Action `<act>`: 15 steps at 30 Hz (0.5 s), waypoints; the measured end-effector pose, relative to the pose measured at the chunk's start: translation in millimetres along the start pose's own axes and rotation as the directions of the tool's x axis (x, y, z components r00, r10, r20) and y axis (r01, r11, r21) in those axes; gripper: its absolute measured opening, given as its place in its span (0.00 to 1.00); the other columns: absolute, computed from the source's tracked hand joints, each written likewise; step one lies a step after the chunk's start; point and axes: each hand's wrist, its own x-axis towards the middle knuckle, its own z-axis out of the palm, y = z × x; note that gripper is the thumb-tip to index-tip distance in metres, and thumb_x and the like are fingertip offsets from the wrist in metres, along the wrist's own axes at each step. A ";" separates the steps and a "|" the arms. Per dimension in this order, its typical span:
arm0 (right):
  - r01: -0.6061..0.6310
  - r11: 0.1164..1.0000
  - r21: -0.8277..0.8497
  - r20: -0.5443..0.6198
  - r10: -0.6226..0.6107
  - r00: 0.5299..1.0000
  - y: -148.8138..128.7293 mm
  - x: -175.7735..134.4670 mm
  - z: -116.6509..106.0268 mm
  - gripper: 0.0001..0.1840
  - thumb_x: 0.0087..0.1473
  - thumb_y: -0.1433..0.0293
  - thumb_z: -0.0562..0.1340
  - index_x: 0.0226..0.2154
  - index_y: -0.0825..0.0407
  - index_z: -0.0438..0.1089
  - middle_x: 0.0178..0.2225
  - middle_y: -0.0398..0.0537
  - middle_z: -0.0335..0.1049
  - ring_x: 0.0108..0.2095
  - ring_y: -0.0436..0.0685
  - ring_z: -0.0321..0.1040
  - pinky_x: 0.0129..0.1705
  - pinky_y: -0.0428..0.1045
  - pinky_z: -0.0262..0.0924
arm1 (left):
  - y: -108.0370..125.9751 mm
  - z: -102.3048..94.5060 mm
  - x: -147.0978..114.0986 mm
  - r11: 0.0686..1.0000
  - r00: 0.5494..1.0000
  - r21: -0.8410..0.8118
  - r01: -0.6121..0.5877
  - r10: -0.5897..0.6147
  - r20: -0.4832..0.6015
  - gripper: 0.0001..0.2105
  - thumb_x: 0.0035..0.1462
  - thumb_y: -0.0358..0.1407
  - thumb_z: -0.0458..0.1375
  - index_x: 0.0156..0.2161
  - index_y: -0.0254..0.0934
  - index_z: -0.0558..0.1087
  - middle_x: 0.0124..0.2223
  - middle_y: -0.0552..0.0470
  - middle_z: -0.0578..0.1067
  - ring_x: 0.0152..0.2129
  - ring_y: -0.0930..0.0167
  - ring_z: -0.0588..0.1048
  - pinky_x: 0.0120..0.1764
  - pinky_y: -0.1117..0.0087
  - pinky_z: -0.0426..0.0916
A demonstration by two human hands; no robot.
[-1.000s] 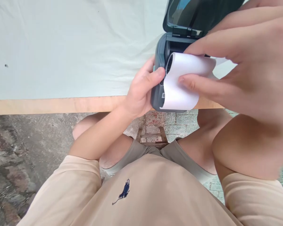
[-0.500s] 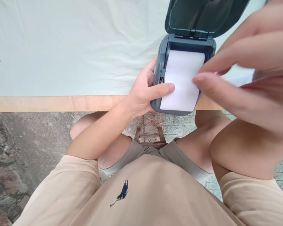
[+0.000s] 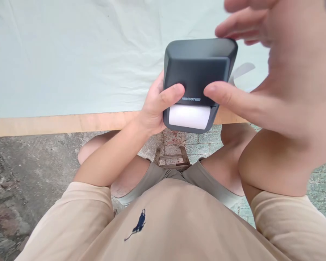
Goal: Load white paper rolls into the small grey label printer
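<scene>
A dark label printer (image 3: pixel 201 76) marked "NIIMBOT" sits in my left hand (image 3: pixel 159 103), its lid down. My left thumb lies across the lid and the other fingers go under the casing, mostly hidden. From the slot at the near end a strip of white label paper (image 3: pixel 189 116) comes out and lies flat on the front of the casing. My right hand (image 3: pixel 277 76) is spread at the printer's right side. Its thumb tip is at the lid's right edge, and its fingers, a little blurred, reach past the far right corner.
A table with a pale cover (image 3: pixel 70 54) and a bare wooden edge (image 3: pixel 57 124) lies ahead. A greyish-white curved strip (image 3: pixel 243 70) shows behind the printer on the right. Below, a wooden stool (image 3: pixel 171 159) stands between my legs.
The printer's lid has swung down and now covers the label paper, leaving only its front end showing. My right hand has opened from a pinch and lies by the lid.
</scene>
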 end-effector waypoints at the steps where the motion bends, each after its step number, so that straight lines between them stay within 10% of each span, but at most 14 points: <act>1: 0.055 0.998 -0.026 0.045 -0.054 0.998 -4.6 1.0 -0.9 0.27 0.55 0.52 0.58 0.55 0.38 0.54 0.55 0.39 0.61 0.55 0.58 0.62 0.56 0.55 0.60 | 0.5 1.0 -0.7 1.000 1.000 0.023 -0.004 0.005 -0.008 0.16 0.55 0.43 0.59 0.46 0.38 0.67 0.42 0.50 0.75 0.47 0.61 0.75 0.43 0.65 0.71; 8: 0.105 0.992 -0.071 0.130 -0.095 0.987 -11.0 -4.3 0.4 0.29 0.57 0.58 0.59 0.59 0.31 0.49 0.60 0.32 0.55 0.59 0.55 0.59 0.58 0.54 0.60 | 2.0 5.5 -4.1 0.992 0.993 0.115 0.050 -0.037 -0.111 0.17 0.49 0.39 0.63 0.46 0.45 0.68 0.43 0.51 0.75 0.45 0.60 0.74 0.40 0.65 0.69; 15: 0.164 0.980 -0.116 0.094 -0.154 0.984 -1.4 -3.7 -1.9 0.27 0.58 0.52 0.55 0.58 0.37 0.54 0.56 0.39 0.60 0.57 0.55 0.60 0.57 0.54 0.59 | 1.0 -4.1 3.8 0.978 0.996 -0.188 0.088 -0.088 0.004 0.14 0.57 0.42 0.48 0.40 0.39 0.71 0.35 0.50 0.76 0.45 0.62 0.75 0.43 0.62 0.73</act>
